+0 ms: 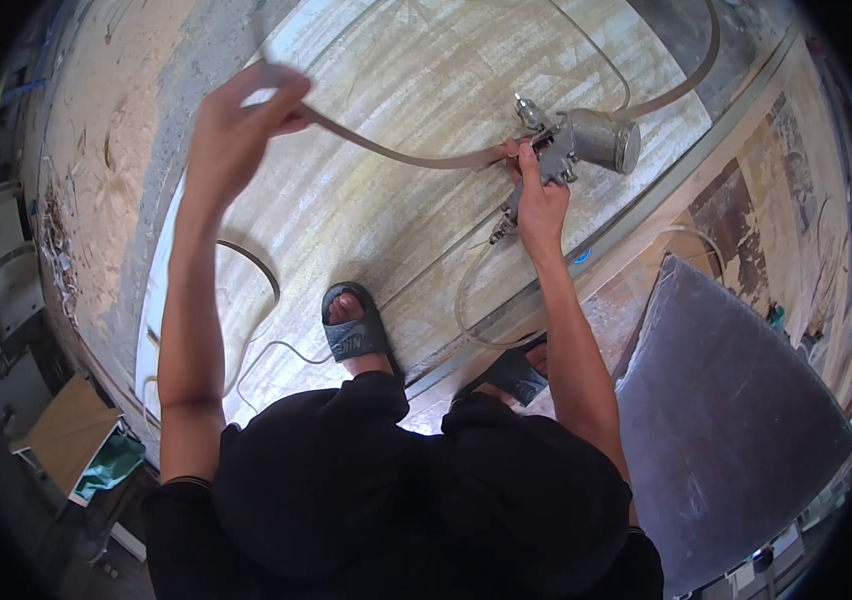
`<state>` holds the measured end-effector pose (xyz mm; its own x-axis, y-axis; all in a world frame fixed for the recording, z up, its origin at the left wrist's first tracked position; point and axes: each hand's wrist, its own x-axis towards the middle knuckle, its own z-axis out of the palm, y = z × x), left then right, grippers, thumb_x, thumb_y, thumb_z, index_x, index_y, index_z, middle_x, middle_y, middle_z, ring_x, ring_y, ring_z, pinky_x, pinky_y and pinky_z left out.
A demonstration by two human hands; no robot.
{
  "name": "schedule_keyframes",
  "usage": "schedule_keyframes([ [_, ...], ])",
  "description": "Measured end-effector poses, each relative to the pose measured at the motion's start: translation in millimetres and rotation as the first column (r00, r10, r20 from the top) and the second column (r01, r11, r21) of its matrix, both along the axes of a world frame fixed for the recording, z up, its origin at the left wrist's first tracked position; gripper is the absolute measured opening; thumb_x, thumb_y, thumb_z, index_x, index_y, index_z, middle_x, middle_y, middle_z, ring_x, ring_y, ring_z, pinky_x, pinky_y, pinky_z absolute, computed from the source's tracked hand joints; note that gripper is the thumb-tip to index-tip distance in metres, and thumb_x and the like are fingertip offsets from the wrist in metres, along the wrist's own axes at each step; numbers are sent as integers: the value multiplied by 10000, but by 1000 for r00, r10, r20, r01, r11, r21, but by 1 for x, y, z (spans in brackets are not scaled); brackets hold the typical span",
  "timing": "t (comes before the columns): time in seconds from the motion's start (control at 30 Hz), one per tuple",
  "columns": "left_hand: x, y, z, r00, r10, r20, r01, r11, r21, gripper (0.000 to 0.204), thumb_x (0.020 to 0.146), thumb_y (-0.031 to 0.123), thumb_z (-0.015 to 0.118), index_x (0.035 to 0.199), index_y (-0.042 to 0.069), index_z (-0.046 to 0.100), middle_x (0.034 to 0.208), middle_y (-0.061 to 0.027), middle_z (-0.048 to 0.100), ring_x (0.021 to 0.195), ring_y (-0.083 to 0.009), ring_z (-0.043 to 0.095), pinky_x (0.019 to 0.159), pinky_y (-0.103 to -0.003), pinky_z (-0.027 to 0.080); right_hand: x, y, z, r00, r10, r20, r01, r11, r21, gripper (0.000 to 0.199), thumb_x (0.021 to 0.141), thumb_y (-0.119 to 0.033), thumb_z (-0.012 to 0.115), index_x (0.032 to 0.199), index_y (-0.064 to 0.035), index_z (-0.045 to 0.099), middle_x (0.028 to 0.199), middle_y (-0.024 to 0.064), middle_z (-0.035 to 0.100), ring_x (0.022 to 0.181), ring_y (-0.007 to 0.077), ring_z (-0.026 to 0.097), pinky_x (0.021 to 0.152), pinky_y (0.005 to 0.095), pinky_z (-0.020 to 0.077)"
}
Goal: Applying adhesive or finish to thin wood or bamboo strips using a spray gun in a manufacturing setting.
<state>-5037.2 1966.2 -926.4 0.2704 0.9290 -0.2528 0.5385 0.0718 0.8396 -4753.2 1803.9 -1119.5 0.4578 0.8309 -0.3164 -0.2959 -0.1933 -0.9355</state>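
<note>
A long, flat brown-grey strip, like edge banding [386, 151], runs between my hands in a sagging curve. My left hand [231, 135], raised at the upper left, pinches the strip between thumb and fingers and is slightly blurred. In my right hand [543, 205] is a metal spray gun [564, 165], its silver cup [603, 141] pointing right. The strip's other stretch passes at the fingers of this same hand, beside the gun, and a further length bends away past the cup to the upper right. Exactly how those fingers grip it is partly hidden.
A pale, stained board [446, 225] lies underfoot, with strip loops [251, 262] on it. A thin hose [461, 300] curls below the gun. My sandalled foot [354, 325] rests on the board. At right stands a dark grey panel [736, 420]; at left, a brown-topped box [66, 425].
</note>
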Motion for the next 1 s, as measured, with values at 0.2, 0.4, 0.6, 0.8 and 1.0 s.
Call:
schedule_keyframes([
  [0.2, -72, -33, 16, 974, 225, 34, -223, 973, -54, 339, 1045, 101, 654, 1352, -43, 670, 1176, -191, 741, 1054, -242, 757, 958, -317, 630, 5, -3, -9, 995, 52, 82, -50, 998, -29, 398, 1108, -282, 600, 1253, 78, 689, 1166, 145, 768, 1144, 186, 692, 1008, 339, 534],
  [0.4, -91, -74, -17, 899, 431, 86, -426, 902, -69, 321, 1024, 45, 686, 1325, -67, 682, 1147, -188, 757, 1030, -227, 764, 942, -295, 637, 7, 2, 6, 997, 60, 54, -61, 998, 11, 413, 1109, -273, 594, 1285, 96, 648, 1151, 156, 763, 1135, 203, 706, 979, 336, 563],
  [0.6, -83, -92, -15, 894, 448, 33, -448, 894, 14, 294, 1030, 72, 690, 1294, -56, 704, 1132, -155, 768, 1020, -201, 760, 939, -283, 631, 30, -17, 86, 998, 33, -61, -36, 999, -35, 438, 1101, -254, 591, 1356, 97, 534, 1112, 173, 755, 703, 189, 710, 566, 274, 537],
  [0.8, -88, -92, -23, 906, 415, 86, -421, 905, 64, 270, 1031, 87, 697, 1269, -36, 729, 1149, -131, 769, 1021, -181, 755, 930, -267, 616, 67, -57, 160, 975, 168, 145, -125, 956, -265, 398, 1079, -247, 613, 1291, 90, 596, 1027, 157, 759, 406, 119, 520, 383, 272, 392],
  [1.0, -78, -98, -19, 931, 355, 82, -364, 917, 166, 262, 1031, 87, 699, 1268, -17, 740, 1133, -113, 772, 1043, -181, 748, 935, -275, 608, 71, -75, 167, 914, 364, 177, -239, 838, -490, 412, 1076, -344, 610, 1165, 53, 675, 921, 97, 758, 400, 99, 521, 366, 256, 381],
])
